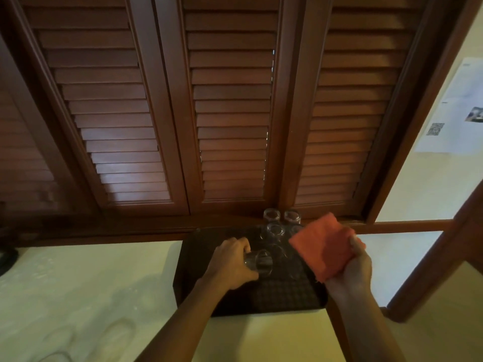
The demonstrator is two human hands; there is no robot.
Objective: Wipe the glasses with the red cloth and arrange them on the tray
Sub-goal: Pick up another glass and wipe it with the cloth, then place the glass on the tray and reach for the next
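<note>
Left hand (pixel 234 262): fingers curled round a clear glass (pixel 258 262), thumb at the near side – the glass lies tilted, its mouth toward 3 o'clock, above the tray's middle.
Right hand (pixel 352 270): fingers and thumb pinched on the near edge of the red cloth (pixel 324 246), which stands up from the hand and spreads toward 11 o'clock.
Cloth: hangs over the tray's 2 o'clock part, just beside the held glass at its 3 o'clock, apart from it.
Tray (pixel 274 296): dark, rectangular, with a dotted mat – it sits on the pale surface (pixel 104 283), its far edge against the wooden ledge.
Far glasses: two stand at the tray's 12 o'clock edge, one (pixel 271 215) to the left and one (pixel 292 216) to the right, close together.
Third glass (pixel 274 229): just nearer than that pair, on the tray.
Other glasses: faint clear outlines show between the third glass and the cloth, perhaps one or two more; the dim light makes the count unsure.
Shutters (pixel 230 100): brown louvred panels fill the view at 12 o'clock.
Paper (pixel 454 108): a printed sheet on the cream wall at 2 o'clock.
Dark object (pixel 6 259): at 9 o'clock on the surface, cut off by the edge, too little visible to name.
</note>
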